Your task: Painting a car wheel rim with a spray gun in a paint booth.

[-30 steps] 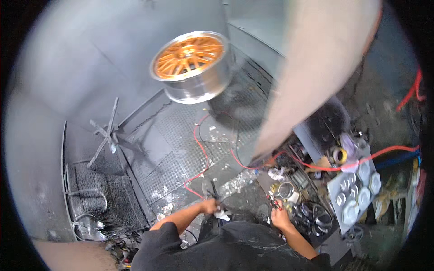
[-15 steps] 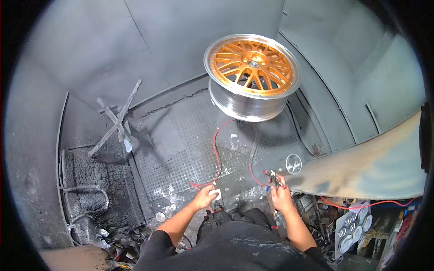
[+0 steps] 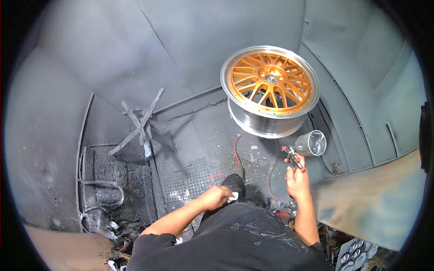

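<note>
My right hand (image 3: 298, 179) is wrapped round a spray gun (image 3: 294, 158) with red parts. A clear paint cup (image 3: 311, 143) with grey smears sits at the gun's far end, just short of the wheel. My left hand (image 3: 218, 197) is closed in front of my body on a small white piece (image 3: 233, 197), whose kind I cannot make out. Ahead, a car wheel (image 3: 271, 78) with gold spokes and a bright silver lip lies face up, raised off the floor. What holds it up is hidden beneath it.
A grey, paint-crusted cross-shaped stand (image 3: 141, 124) is at the left, behind a dark textured block (image 3: 117, 180) with a bent bar. A red hose (image 3: 236, 149) runs over the grimy floor. Grey walls (image 3: 181, 40) surround the area; a tan curved panel (image 3: 375, 194) stands right.
My right hand has moved forward with the spray gun, nearer the wheel. One leg has come forward into view. The whole scene has shifted right and down in the picture.
</note>
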The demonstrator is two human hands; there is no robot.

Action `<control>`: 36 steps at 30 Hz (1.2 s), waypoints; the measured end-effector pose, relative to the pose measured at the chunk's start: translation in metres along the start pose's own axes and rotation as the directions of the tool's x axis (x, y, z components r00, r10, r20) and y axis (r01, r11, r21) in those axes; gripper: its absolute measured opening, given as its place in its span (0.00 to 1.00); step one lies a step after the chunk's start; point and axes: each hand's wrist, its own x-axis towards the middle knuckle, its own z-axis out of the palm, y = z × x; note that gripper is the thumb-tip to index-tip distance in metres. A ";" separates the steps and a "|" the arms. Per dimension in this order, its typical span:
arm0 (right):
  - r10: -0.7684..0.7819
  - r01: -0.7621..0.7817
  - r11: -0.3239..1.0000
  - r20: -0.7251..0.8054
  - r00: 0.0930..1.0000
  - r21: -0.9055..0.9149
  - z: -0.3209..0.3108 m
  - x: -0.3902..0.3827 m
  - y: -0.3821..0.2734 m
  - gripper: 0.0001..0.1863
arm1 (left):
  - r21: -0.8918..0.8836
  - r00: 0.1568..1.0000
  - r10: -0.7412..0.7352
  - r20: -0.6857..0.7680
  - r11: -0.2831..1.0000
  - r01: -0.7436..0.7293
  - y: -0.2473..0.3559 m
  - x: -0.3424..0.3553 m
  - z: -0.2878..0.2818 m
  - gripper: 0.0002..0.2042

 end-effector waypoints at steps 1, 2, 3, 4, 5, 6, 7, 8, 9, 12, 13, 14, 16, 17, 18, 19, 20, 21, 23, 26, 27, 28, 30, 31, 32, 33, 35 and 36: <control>-0.017 0.017 0.999 0.001 1.000 -0.042 -0.004 0.006 -0.009 0.21 | 0.156 1.000 -0.006 -0.017 0.988 0.009 0.004 0.016 -0.023 0.12; 0.135 -0.139 0.987 0.060 0.989 0.074 -0.010 0.008 -0.020 0.22 | 0.207 0.997 -0.027 -0.073 0.977 0.042 0.009 0.034 -0.045 0.13; 0.224 -0.238 0.960 0.102 0.969 0.150 -0.014 0.012 -0.031 0.22 | 0.213 0.990 0.008 -0.139 0.977 0.022 0.015 0.052 -0.068 0.16; 0.219 -0.236 0.957 0.113 0.969 0.168 -0.018 0.016 -0.041 0.23 | 0.286 0.952 0.099 -0.290 0.958 -0.013 0.023 0.069 -0.084 0.17; 0.213 -0.224 0.966 0.097 0.972 0.125 -0.022 0.019 -0.050 0.23 | 0.254 0.936 0.169 -0.310 0.963 -0.090 0.031 0.085 -0.103 0.18; 0.268 -0.283 0.951 0.126 0.955 0.123 -0.025 0.022 -0.058 0.24 | 0.249 0.940 0.197 -0.279 0.960 -0.127 0.037 0.105 -0.119 0.20; 0.306 -0.333 0.926 0.164 0.938 0.176 -0.024 0.027 -0.064 0.24 | 0.244 0.951 0.186 -0.248 0.962 -0.124 0.041 0.127 -0.134 0.20; 0.287 -0.305 0.942 0.135 0.948 0.140 -0.021 0.032 -0.069 0.24 | 0.299 0.929 0.295 -0.223 0.928 -0.223 0.043 0.149 -0.146 0.22; 0.313 -0.324 0.941 0.116 0.943 0.095 -0.016 0.039 -0.073 0.24 | 0.349 0.896 0.400 -0.192 0.882 -0.318 0.043 0.169 -0.156 0.23; 0.246 -0.249 0.966 0.051 0.968 0.067 0.003 0.061 -0.082 0.23 | 0.461 0.920 0.369 -0.130 0.844 -0.274 0.031 0.225 -0.180 0.26; 0.235 -0.236 0.971 0.028 0.972 0.043 0.012 0.069 -0.085 0.23 | 0.456 0.927 0.363 -0.093 0.843 -0.284 0.022 0.238 -0.189 0.26; 0.262 -0.262 0.963 0.013 0.965 0.063 0.020 0.079 -0.088 0.22 | 0.480 0.944 0.320 -0.081 0.842 -0.245 0.013 0.251 -0.198 0.26; 0.412 -0.412 0.904 0.027 0.911 0.111 0.033 0.095 -0.096 0.21 | 0.546 0.984 0.167 0.062 0.820 -0.174 -0.010 0.267 -0.222 0.24; 0.410 -0.411 0.910 0.018 0.912 0.063 0.040 0.105 -0.098 0.21 | 0.508 0.975 0.220 0.042 0.835 -0.210 -0.022 0.272 -0.235 0.24; 0.388 -0.387 0.921 -0.003 0.922 0.039 0.048 0.112 -0.100 0.21 | 0.538 0.976 0.168 0.140 0.814 -0.218 -0.034 0.275 -0.250 0.23; 0.381 -0.379 0.924 -0.024 0.924 0.057 0.056 0.118 -0.102 0.22 | 0.567 0.965 0.144 0.219 0.786 -0.246 -0.045 0.278 -0.266 0.21; 0.388 -0.388 0.922 -0.039 0.921 0.003 0.062 0.124 -0.103 0.22 | 0.643 0.953 0.132 0.274 0.711 -0.284 -0.059 0.286 -0.285 0.19; 0.410 -0.411 0.912 -0.053 0.911 -0.011 0.068 0.130 -0.103 0.23 | 0.714 0.944 0.062 0.323 0.639 -0.287 -0.074 0.297 -0.308 0.19; 0.437 -0.441 0.896 -0.082 0.896 -0.044 0.072 0.141 -0.106 0.23 | 0.764 0.923 0.112 0.369 0.529 -0.370 -0.100 0.329 -0.364 0.16; 0.516 -0.515 0.857 -0.081 0.853 0.028 0.075 0.149 -0.114 0.24 | 0.748 0.878 0.098 0.468 0.485 -0.452 -0.119 0.382 -0.419 0.20; 0.620 -0.605 0.778 -0.056 0.782 0.172 0.075 0.150 -0.117 0.25 | 0.742 0.871 0.103 0.480 0.481 -0.466 -0.122 0.392 -0.421 0.20; 0.580 -0.570 0.812 -0.068 0.812 0.125 0.075 0.150 -0.117 0.26 | 0.703 0.818 0.100 0.566 0.460 -0.543 -0.124 0.399 -0.421 0.20; 0.613 -0.597 0.788 -0.096 0.785 0.148 0.075 0.144 -0.117 0.26 | 0.622 0.714 0.097 0.694 0.418 -0.662 -0.121 0.402 -0.415 0.19; 0.661 -0.621 0.738 -0.103 0.743 0.262 0.074 0.139 -0.116 0.26 | 0.626 0.714 0.079 0.696 0.421 -0.656 -0.118 0.397 -0.409 0.19; 0.665 -0.632 0.740 -0.111 0.738 0.228 0.072 0.135 -0.112 0.26 | 0.594 0.708 0.091 0.701 0.476 -0.649 -0.113 0.392 -0.402 0.19; 0.663 -0.640 0.746 -0.114 0.740 0.183 0.070 0.129 -0.108 0.26 | 0.581 0.703 0.058 0.709 0.519 -0.628 -0.109 0.385 -0.395 0.18; 0.661 -0.642 0.750 -0.146 0.736 0.158 0.069 0.115 -0.105 0.26 | 0.557 0.817 -0.163 0.553 0.801 -0.217 -0.097 0.374 -0.370 0.17; 0.644 -0.630 0.765 -0.171 0.746 0.133 0.072 0.108 -0.104 0.26 | 0.550 0.785 -0.128 0.605 0.781 -0.297 -0.094 0.370 -0.362 0.17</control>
